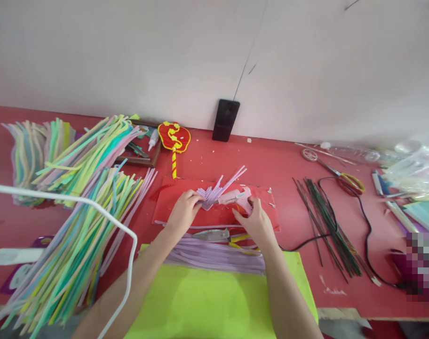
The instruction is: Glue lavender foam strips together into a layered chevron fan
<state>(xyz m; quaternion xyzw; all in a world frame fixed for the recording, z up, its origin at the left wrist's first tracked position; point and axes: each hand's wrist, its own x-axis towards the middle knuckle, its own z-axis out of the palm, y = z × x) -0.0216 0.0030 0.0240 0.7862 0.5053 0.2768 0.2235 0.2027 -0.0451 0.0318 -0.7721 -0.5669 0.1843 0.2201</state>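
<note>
Hands meet over a flat red felt sheet [186, 214] lying on the red desk [271, 165]. In the head view, the left hand [183, 210] pinches the gathered end of a fanned bundle of lilac pipe-cleaner pieces [216, 190], whose loose ends splay up and to the right above the sheet. The right hand [255, 221] is curled around the grip of a pale pink hot-glue gun [237, 197], its nozzle pointing left and touching the lilac bundle just beside the left fingertips. A black cord [364, 221] runs from under the right wrist across the desk to the right.

Just below the hands lie yellow-handled snips [221, 235], resting on a pile of long lilac pipe cleaners [214, 256], which lies across the top edge of a lime-green sheet [214, 301]. To the left a large heap of pastel pipe cleaners [83, 221] covers the desk. Behind the red sheet stands a red-and-yellow fan ornament [174, 137], with a black block [226, 120] against the wall. To the right lie dark green wire stems [327, 226] and yellow-handled scissors [348, 181].
</note>
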